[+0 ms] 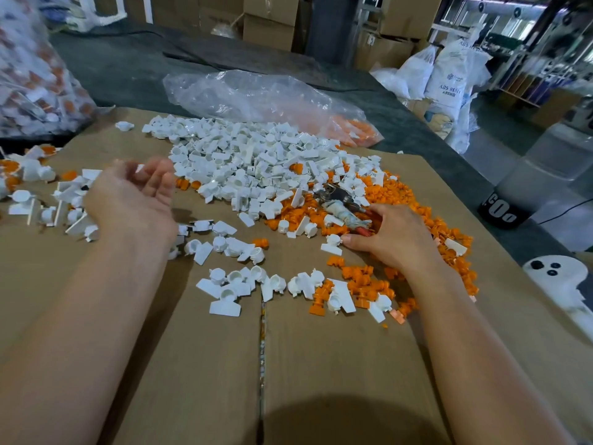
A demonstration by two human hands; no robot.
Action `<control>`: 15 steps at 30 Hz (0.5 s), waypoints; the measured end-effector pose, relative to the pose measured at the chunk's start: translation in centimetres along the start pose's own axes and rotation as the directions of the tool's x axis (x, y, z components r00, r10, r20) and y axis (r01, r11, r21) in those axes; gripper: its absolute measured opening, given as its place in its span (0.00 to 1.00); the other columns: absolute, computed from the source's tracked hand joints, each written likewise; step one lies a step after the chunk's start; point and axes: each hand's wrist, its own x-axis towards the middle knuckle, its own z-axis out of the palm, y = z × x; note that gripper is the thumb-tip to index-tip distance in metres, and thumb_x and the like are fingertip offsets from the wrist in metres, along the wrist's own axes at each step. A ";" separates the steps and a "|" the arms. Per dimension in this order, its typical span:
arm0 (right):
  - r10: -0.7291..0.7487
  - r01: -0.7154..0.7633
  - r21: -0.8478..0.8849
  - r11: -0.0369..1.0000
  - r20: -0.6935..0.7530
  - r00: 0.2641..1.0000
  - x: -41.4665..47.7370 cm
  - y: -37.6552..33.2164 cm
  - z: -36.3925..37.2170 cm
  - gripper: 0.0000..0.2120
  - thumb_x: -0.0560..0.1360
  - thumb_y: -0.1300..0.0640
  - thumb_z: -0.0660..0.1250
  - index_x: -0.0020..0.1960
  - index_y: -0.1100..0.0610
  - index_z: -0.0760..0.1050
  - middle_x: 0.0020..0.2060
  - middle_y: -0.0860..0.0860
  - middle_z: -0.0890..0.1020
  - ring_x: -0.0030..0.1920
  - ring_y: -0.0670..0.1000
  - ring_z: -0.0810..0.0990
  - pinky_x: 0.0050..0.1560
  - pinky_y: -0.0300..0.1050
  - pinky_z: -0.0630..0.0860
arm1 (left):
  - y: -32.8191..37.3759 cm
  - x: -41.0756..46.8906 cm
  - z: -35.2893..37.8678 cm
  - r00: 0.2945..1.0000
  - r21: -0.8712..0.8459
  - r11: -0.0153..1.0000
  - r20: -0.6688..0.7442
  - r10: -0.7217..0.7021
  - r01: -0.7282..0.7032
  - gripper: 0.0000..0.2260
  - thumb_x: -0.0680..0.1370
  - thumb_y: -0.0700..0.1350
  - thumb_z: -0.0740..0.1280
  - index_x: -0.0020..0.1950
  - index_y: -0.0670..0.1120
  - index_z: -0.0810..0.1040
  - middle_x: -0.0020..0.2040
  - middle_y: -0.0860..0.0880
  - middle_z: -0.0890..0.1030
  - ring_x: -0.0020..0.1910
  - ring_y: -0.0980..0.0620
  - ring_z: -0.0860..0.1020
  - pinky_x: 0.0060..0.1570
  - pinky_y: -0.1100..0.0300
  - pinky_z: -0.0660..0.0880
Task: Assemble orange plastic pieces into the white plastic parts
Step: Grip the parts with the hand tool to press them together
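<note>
My left hand [134, 197] is up over the cardboard [192, 364]. It is blurry, with fingers bent loosely, and I cannot tell if it holds anything. My right hand [394, 239] lies on the orange pieces [401, 194], fingers bent down. I cannot tell what it grabs. The white parts [244, 162] are piled just behind, touching the orange ones.

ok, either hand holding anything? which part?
Cannot tell. Left hand is blurred, palm up, a white speck by its fingers. Right hand lies on the orange pieces, fingers touching the red handle end of the wrapped tool; no clear grip.
</note>
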 end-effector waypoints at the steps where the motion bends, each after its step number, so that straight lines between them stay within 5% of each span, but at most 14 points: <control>1: 0.001 -0.001 -0.010 1.000 0.008 1.000 0.0 0.0 0.0 0.40 0.65 0.35 0.69 0.70 0.54 0.64 0.63 0.55 0.71 0.63 0.55 0.69 0.60 0.50 0.67 | -0.3 -0.5 0.5 0.999 0.122 0.992 0.022 0.040 -0.043 0.08 0.80 0.41 0.59 0.42 0.43 0.72 0.23 0.52 0.77 0.24 0.58 0.77 0.25 0.69 0.71; 5: 0.010 -0.009 -0.019 1.000 0.031 0.999 0.0 0.0 0.1 0.41 0.65 0.35 0.68 0.71 0.54 0.62 0.63 0.55 0.69 0.63 0.55 0.68 0.58 0.49 0.67 | -1.4 -2.7 1.9 0.961 0.586 0.775 0.257 0.101 -0.238 0.06 0.77 0.37 0.64 0.42 0.44 0.77 0.32 0.48 0.80 0.25 0.58 0.78 0.25 0.67 0.74; 7: 0.015 -0.014 -0.019 1.000 0.037 0.999 0.0 0.0 0.1 0.42 0.65 0.34 0.68 0.71 0.54 0.62 0.63 0.55 0.68 0.63 0.55 0.67 0.59 0.49 0.67 | -2.1 -3.2 1.7 0.893 0.743 0.507 0.425 0.146 -0.437 0.06 0.77 0.37 0.64 0.45 0.44 0.80 0.37 0.51 0.79 0.30 0.58 0.78 0.30 0.65 0.76; 10: 0.021 -0.021 -0.015 1.000 0.046 0.999 0.0 0.0 0.1 0.42 0.65 0.34 0.68 0.71 0.54 0.62 0.63 0.55 0.68 0.64 0.55 0.67 0.60 0.50 0.67 | -2.9 -3.4 1.4 0.790 0.790 0.062 0.602 0.113 -0.610 0.08 0.77 0.39 0.64 0.51 0.46 0.81 0.48 0.49 0.80 0.39 0.53 0.77 0.39 0.61 0.70; 15: 0.014 -0.014 0.012 1.000 0.052 0.999 -0.2 -0.1 0.1 0.43 0.64 0.33 0.68 0.71 0.55 0.62 0.64 0.55 0.68 0.65 0.55 0.66 0.62 0.51 0.66 | -3.3 -3.2 1.5 0.779 0.768 -0.145 0.626 -0.033 -0.623 0.11 0.78 0.40 0.61 0.55 0.45 0.81 0.58 0.43 0.79 0.50 0.44 0.77 0.47 0.51 0.75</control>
